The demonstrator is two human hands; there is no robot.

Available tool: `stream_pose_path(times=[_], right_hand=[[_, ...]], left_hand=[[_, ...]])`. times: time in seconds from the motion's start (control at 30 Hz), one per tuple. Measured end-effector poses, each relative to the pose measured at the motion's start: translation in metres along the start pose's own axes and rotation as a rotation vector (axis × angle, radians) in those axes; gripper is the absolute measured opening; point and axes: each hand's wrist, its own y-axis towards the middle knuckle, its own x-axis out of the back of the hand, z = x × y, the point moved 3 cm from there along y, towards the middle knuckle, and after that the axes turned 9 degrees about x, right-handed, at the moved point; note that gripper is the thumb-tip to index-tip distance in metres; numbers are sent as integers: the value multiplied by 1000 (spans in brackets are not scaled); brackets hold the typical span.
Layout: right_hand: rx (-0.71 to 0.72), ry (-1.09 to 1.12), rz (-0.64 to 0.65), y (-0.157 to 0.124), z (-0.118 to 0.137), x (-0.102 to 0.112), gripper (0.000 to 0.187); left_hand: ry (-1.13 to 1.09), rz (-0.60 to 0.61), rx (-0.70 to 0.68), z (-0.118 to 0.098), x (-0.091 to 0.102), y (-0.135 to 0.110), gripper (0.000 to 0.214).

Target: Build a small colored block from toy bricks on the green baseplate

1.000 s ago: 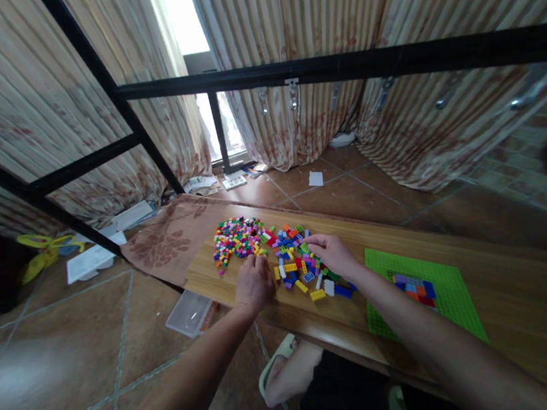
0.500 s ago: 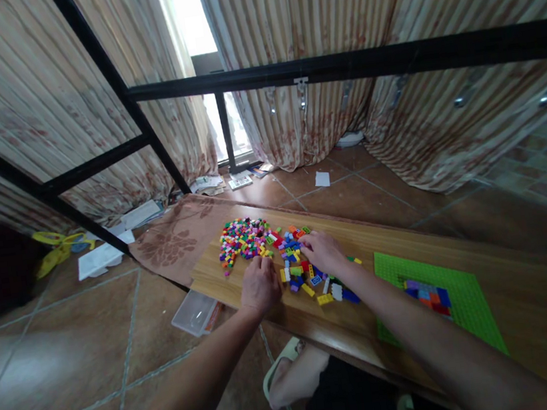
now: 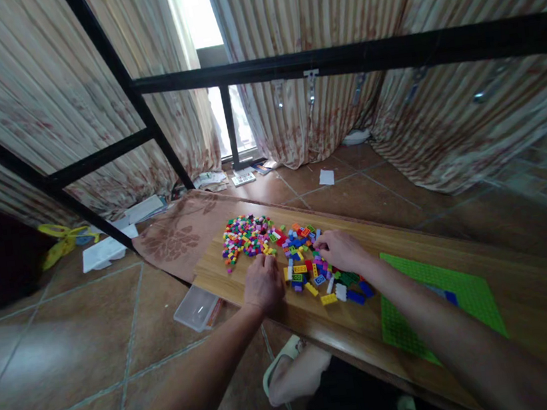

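Observation:
Loose toy bricks of many colours lie on the wooden table. A pile of small bricks [image 3: 242, 236] is at its far left end, with larger bricks [image 3: 307, 269] beside it. My left hand [image 3: 263, 280] rests at the near edge of the small pile, fingers curled together; what they hold, if anything, is hidden. My right hand [image 3: 342, 249] reaches over the right side of the larger bricks, fingertips pinched down among them. Whether a brick is between them is too small to make out. A green baseplate [image 3: 471, 293] lies under my right forearm, which mostly hides the bricks on it.
The narrow wooden table [image 3: 531, 285] extends to the right. A clear plastic box [image 3: 196, 308] sits below its left end. Black metal bars [image 3: 286, 67] cross in front of the curtains [image 3: 299, 13]. Papers [image 3: 108, 248] lie on the tiled floor.
My right hand has shifted slightly right among the larger bricks, and its forearm now covers more of the built bricks on the baseplate. My left hand stays nearly in place. The view has turned slightly.

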Motion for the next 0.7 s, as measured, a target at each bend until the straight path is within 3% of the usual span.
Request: stream_pose_path(times=[0.27, 0.43, 0.53, 0.7], right_hand=[[99, -24, -33, 17, 33, -14, 33], [144, -54, 26, 10, 34, -17, 31], [132, -65, 29, 11, 34, -13, 29], [55, -104, -72, 32, 52, -12, 28]], left_hand=[[-10, 2, 2, 0, 2, 0, 13], [-18, -3, 2, 1, 0, 0, 13], [-23, -7, 1, 1, -1, 0, 13], [-20, -3, -5, 2, -2, 0, 11]])
